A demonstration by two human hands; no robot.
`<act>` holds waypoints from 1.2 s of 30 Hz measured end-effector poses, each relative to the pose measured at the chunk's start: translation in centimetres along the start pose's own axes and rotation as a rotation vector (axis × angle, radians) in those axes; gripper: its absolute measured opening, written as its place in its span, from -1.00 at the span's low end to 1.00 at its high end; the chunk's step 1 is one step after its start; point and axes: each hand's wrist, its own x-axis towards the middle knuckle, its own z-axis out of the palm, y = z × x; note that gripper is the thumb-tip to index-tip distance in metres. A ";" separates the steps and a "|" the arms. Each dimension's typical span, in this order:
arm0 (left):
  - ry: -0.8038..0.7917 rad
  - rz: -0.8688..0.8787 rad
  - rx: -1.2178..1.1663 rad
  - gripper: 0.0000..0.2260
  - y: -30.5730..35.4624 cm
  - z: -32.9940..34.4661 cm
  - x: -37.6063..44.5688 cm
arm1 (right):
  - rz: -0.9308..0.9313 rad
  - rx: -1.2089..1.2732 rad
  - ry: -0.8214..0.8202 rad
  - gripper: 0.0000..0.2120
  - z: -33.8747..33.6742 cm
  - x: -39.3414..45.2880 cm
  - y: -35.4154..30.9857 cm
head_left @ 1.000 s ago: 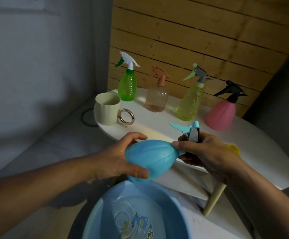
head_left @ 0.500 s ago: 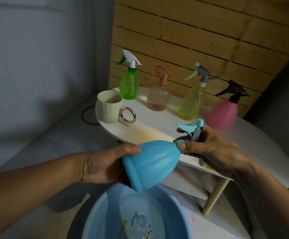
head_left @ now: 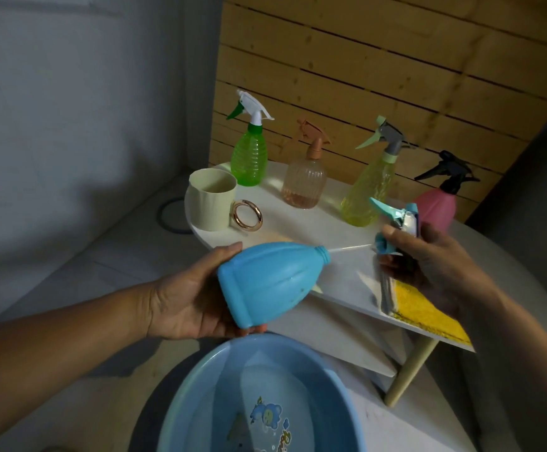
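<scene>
Half a second ago the spray head (head_left: 396, 220) sat on the bottle (head_left: 265, 285). Now we have it off, apart from the open neck, with a thin tube bridging the two. Our left hand (head_left: 187, 301) wraps the bottle's body; our right hand (head_left: 428, 265) grips the spray head. The bottle hangs above the far rim of the basin (head_left: 200, 386), which holds water. We cannot see inside the bottle. Its long axis lies near level, neck pointing right, base toward lower left.

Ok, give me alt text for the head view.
A left hand holds an uncapped blue bottle on its side above a blue basin, while the right hand holds its detached spray head. Behind, a white table carries a green bottle, a peach bottle, a yellow bottle, a pink bottle and a cream mug.
</scene>
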 end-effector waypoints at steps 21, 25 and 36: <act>0.228 0.204 0.844 -0.25 -1.9 -0.9 1.2 | 0.026 -0.855 0.419 -0.27 -1.2 3.8 4.8; 0.207 0.224 0.929 -0.23 -2.4 -1.1 1.6 | -0.309 -0.901 0.396 -0.52 1.5 4.2 3.4; 0.215 0.249 1.195 -0.14 -3.7 -3.7 2.2 | -0.132 -0.573 -0.303 -0.56 18.3 6.8 1.0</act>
